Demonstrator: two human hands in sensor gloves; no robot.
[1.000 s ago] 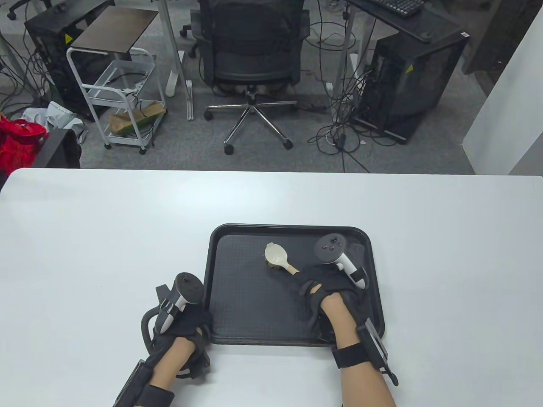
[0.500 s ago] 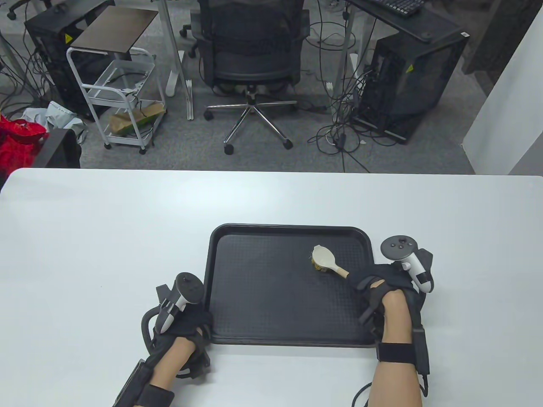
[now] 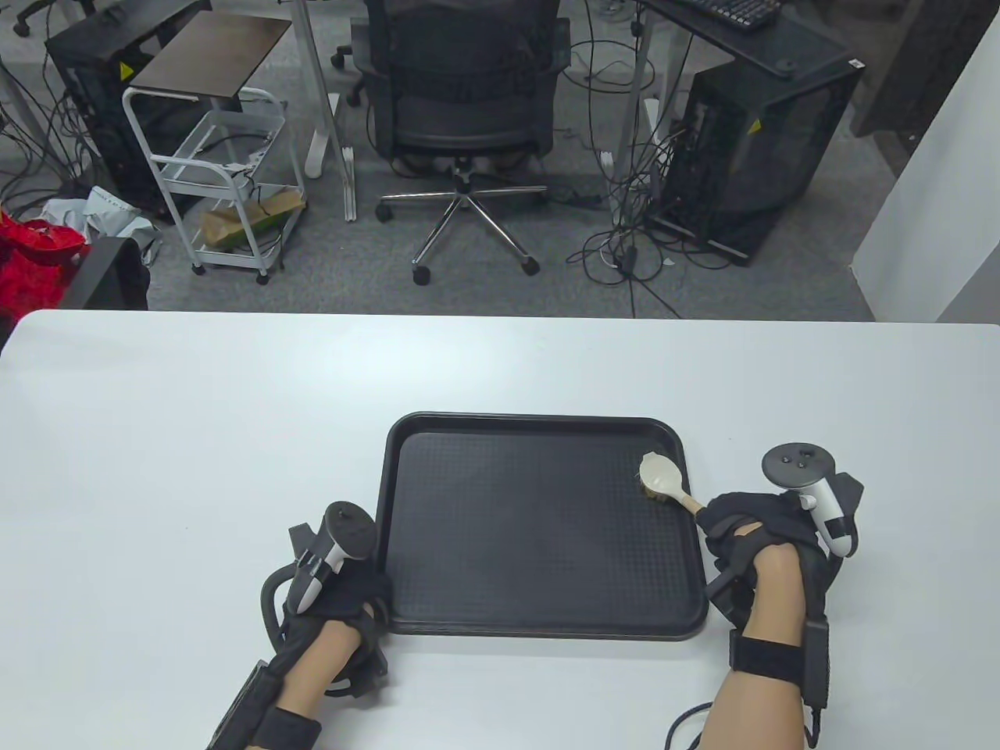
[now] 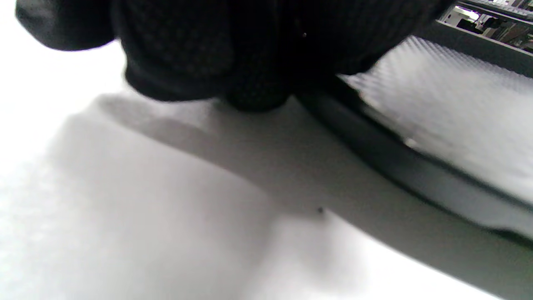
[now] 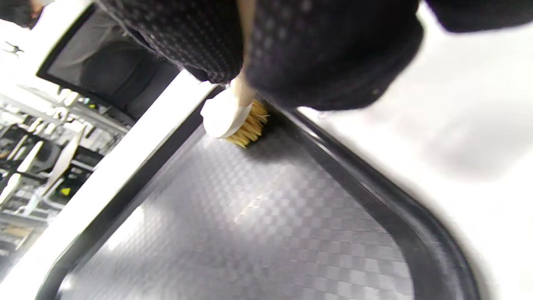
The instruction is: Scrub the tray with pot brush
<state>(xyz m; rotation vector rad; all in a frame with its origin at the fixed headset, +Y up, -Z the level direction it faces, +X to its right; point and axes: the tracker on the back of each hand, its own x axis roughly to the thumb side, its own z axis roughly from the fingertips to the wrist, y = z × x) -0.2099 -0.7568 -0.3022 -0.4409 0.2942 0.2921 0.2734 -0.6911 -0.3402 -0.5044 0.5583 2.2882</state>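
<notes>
No writing I can read, my right hand (image 3: 754, 535) gripping the brush (image 3: 662, 480), now moved to the tray's (image 3: 539, 625) right edge, left hand (image 3: 336, 601) still holding its left rim.

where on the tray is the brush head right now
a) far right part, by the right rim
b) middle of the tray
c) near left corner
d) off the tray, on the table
a: in the table view the pot brush sits against the right rim of the tray toward its far corner, and the right wrist view shows its bristles on the tray floor beside that rim, with the right hand gripping the handle.
</notes>
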